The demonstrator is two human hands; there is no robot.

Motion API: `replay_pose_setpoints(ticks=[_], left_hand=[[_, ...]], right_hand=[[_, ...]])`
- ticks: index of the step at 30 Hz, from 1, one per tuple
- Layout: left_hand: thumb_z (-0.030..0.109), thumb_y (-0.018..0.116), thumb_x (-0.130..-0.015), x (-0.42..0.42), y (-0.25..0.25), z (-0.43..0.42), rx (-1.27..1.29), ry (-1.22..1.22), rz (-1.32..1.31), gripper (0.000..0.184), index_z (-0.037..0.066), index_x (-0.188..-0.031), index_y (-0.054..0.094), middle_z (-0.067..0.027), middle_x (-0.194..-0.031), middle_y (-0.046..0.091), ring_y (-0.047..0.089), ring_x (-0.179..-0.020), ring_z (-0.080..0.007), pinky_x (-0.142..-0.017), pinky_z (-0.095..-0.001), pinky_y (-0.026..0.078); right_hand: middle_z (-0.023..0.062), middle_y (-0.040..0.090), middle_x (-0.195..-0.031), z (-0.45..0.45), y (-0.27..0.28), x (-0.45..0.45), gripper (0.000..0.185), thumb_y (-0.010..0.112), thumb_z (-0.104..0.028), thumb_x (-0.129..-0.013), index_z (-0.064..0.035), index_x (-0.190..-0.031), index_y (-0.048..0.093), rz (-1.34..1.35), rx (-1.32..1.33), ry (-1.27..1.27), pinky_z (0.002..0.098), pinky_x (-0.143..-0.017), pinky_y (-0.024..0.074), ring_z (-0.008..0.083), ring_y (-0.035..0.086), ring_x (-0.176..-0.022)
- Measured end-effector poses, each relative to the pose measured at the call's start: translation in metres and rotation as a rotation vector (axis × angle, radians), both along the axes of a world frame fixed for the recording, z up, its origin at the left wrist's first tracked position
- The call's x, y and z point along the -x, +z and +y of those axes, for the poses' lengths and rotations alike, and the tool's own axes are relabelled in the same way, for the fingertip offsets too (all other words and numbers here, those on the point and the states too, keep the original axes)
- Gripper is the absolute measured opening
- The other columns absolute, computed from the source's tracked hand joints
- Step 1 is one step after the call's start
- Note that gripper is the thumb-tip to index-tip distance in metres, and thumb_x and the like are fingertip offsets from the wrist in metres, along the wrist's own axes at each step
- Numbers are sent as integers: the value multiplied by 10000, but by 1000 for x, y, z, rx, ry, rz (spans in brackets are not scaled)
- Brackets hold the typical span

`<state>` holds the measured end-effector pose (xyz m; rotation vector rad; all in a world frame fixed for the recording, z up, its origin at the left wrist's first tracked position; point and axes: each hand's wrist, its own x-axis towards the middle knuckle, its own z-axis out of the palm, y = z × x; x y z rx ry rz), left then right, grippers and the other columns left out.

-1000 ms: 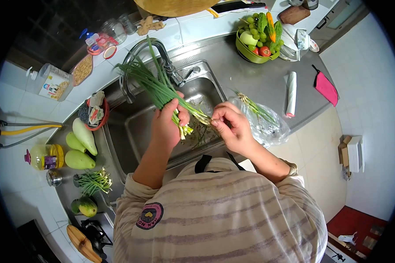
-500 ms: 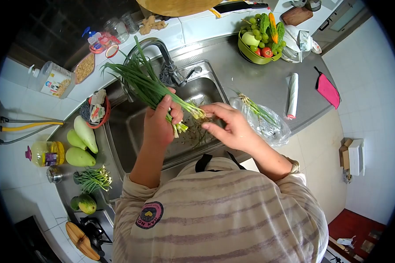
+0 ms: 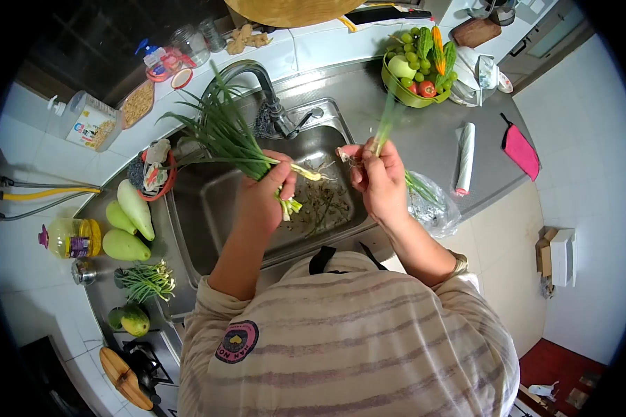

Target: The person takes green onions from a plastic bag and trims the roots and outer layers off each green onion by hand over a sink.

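Over the sink (image 3: 200,236), my left hand (image 3: 268,191) is wrapped round a bunch of scallions (image 3: 233,135). Their leaves point up toward the faucet (image 3: 275,104), and the white ends stick out below and beside the fingers. My right hand (image 3: 382,182) is closed on a scallion (image 3: 389,121) whose green part is smeared by motion. Its pale root end shows at the fingertips. Loose roots and peelings (image 3: 320,208) lie on the sink bottom. Just right of my right wrist, a clear plastic bag (image 3: 438,212) lies on the counter with scallions (image 3: 421,187) on it, partly hidden by that hand.
A green basket (image 3: 424,101) of fruit and vegetables stands at the back right, near a plastic roll (image 3: 465,158) and a pink pouch (image 3: 519,149). Left of the sink are pale gourds (image 3: 125,244), an oil bottle (image 3: 75,238) and more scallions (image 3: 148,281). A knife (image 3: 389,14) lies behind.
My right hand has moved up and right, away from the bunch, and now holds a separate scallion. My left hand keeps the bunch, slightly shifted right.
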<state>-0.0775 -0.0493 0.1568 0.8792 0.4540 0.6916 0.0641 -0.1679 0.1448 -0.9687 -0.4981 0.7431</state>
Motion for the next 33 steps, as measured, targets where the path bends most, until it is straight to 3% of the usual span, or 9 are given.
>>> replay_pose_setpoints(ticks=[4, 6, 8, 11, 12, 18, 20, 23, 33], left_hand=[[-3, 565, -798, 0, 4, 2, 37, 35, -16, 88, 28, -878, 547, -53, -665, 498, 428, -538, -105, -463, -224, 321], [17, 565, -804, 2, -5, 7, -27, -73, -63, 126, 41, -926, 541, -59, -773, 527, 449, -578, -110, -476, -222, 333], [20, 571, -799, 1, -4, 7, -61, -72, -27, 132, 35, -927, 539, -61, -772, 534, 448, -565, -109, -470, -224, 332], [10, 575, -793, 0, 5, 5, -104, -61, 16, 117, 17, -906, 544, -48, -697, 515, 426, -519, -101, -453, -220, 317], [-4, 574, -792, 0, 7, 4, -112, -55, 24, 95, 5, -884, 550, -32, -623, 489, 404, -487, -93, -442, -214, 304], [17, 584, -791, 4, 2, 10, -98, -146, 67, 97, 11, -884, 554, -23, -610, 488, 397, -473, -84, -436, -210, 298], [21, 587, -791, 3, 2, 9, -80, -130, 75, 94, 12, -879, 556, -23, -611, 489, 398, -474, -82, -435, -209, 297], [23, 589, -793, 2, 2, 9, -76, -97, 68, 86, 14, -873, 559, -23, -613, 490, 400, -475, -80, -435, -207, 296], [35, 585, -788, 1, -1, 9, -177, -132, 32, 73, 6, -850, 560, -12, -575, 466, 384, -460, -76, -426, -206, 284]], right_hand=[[25, 558, -808, -7, 0, -7, 103, 413, -66, -882, -67, -977, 451, -21, 105, 237, 199, -517, 371, 58, 434, -591], [-2, 528, -784, -5, 8, 0, 118, 449, -105, -890, -55, -979, 507, -301, 210, 342, 229, -525, 375, 81, 448, -609], [11, 506, -708, -3, 9, 4, 152, 490, -158, -890, -36, -960, 548, -328, 262, 357, 259, -527, 372, 100, 449, -598], [-35, 479, -692, 0, 8, 0, 219, 459, -205, -924, -20, -1003, 546, -679, 315, 459, 215, -567, 373, 67, 422, -614], [-35, 479, -692, 0, 6, -1, 219, 459, -205, -924, -20, -1003, 546, -678, 314, 460, 215, -567, 373, 67, 422, -614], [3, 509, -703, 1, 9, 0, 214, 435, -185, -929, -8, -943, 554, -624, 267, 490, 232, -608, 401, 88, 457, -642], [62, 484, -606, 3, 9, 1, 174, 446, -139, -887, -13, -931, 557, -801, 168, 455, 279, -543, 394, 134, 466, -557], [35, 487, -615, 4, 1, 6, 183, 447, -163, -899, -20, -918, 560, -517, 190, 519, 260, -559, 394, 117, 470, -586], [19, 513, -667, 4, 4, 3, 215, 408, -151, -919, -10, -912, 571, -490, 251, 590, 241, -611, 407, 106, 469, -631]])
